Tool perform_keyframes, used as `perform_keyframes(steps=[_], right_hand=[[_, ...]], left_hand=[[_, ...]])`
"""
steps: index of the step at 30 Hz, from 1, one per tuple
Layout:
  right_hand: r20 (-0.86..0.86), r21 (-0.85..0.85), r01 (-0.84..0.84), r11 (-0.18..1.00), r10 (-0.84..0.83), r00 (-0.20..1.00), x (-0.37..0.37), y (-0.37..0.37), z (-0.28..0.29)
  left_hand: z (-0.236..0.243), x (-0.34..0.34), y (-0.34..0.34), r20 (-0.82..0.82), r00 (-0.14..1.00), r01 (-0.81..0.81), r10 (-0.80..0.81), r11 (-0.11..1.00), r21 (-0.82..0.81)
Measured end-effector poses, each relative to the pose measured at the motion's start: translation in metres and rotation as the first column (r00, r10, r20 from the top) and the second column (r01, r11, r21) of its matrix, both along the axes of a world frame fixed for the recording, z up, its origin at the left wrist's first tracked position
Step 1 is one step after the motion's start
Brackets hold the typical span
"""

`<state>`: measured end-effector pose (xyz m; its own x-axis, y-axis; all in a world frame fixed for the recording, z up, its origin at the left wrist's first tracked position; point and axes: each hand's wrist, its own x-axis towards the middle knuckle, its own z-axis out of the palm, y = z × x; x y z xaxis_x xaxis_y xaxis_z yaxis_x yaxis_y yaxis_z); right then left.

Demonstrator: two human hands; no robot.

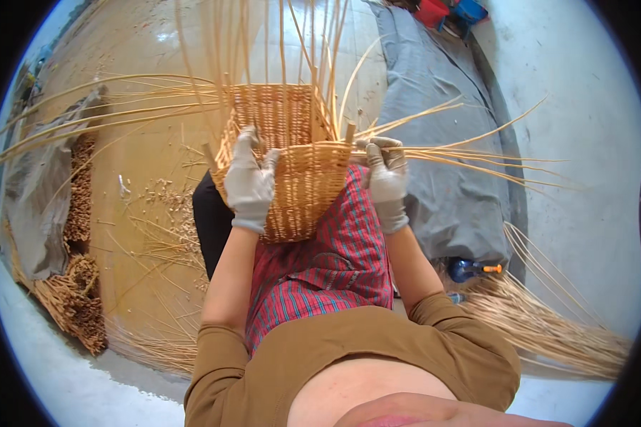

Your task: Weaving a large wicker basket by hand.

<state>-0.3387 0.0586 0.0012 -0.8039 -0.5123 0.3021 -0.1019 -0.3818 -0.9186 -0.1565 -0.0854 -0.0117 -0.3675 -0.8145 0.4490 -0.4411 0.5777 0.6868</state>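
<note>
A woven wicker basket (292, 199), with long unwoven rods standing up from it and sticking out sideways, rests over my lap on a checked red apron (313, 306). My left hand (249, 188), in a light grey glove, grips the basket's near left side, fingers at the rim. My right hand (386, 178), gloved the same way, is closed on pale rods (463, 158) just right of the basket's right corner. A short stick (350, 133) stands up at that corner. The fingertips of my right hand are partly hidden among the rods.
Bundled rods (82, 185) lie along the left beside grey plastic sheeting (35, 199); offcuts (171, 206) litter the floor. A grey cloth (449, 199) lies to my right, with a blue tool with an orange tip (470, 268) and loose rods (548, 334). Red and blue containers (431, 13) stand at the back.
</note>
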Motion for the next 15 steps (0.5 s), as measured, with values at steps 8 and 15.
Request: perform_keyframes(steps=[8,15], right_hand=[[-0.975,0.031,0.445,0.895,-0.072,0.212,-0.072,-0.066,0.057],[-0.089,0.144,0.212,0.967,-0.201,0.976,-0.106,0.001,0.028]], left_hand=[[0.022,-0.062,0.043,0.442,0.837,0.254,-0.323,0.944,0.209],[0.012,-0.058,0.046,0.403,0.847,0.323,-0.347,0.938,0.127]])
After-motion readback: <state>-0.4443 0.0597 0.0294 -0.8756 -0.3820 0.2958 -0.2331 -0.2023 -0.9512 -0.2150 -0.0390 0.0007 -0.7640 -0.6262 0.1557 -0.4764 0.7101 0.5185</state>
